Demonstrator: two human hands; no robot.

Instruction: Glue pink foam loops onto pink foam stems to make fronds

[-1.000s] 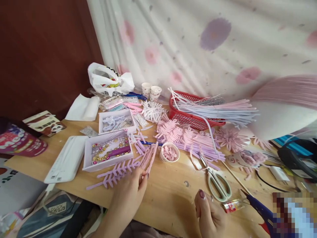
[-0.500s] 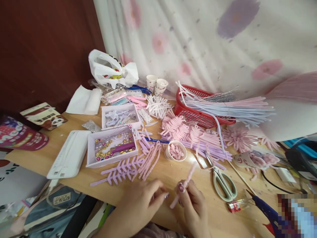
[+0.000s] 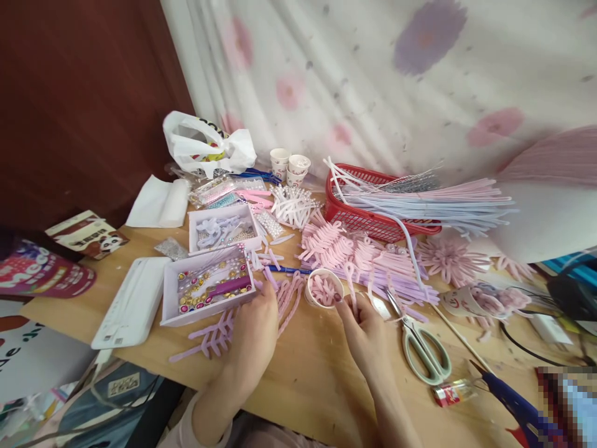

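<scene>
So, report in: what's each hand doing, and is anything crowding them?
Right hand pinching pink twisted strip, close by paper cup. Left hand beside bead box, grip hidden. Scissors lying just right of right hand.

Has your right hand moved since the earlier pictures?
Yes, the right hand has moved forward, and is now closer to the pink-filled paper cup.

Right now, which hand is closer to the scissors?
Your right hand. It's just left of the scissors, not touching them; your left hand is farther left, beside the bead box.
</scene>
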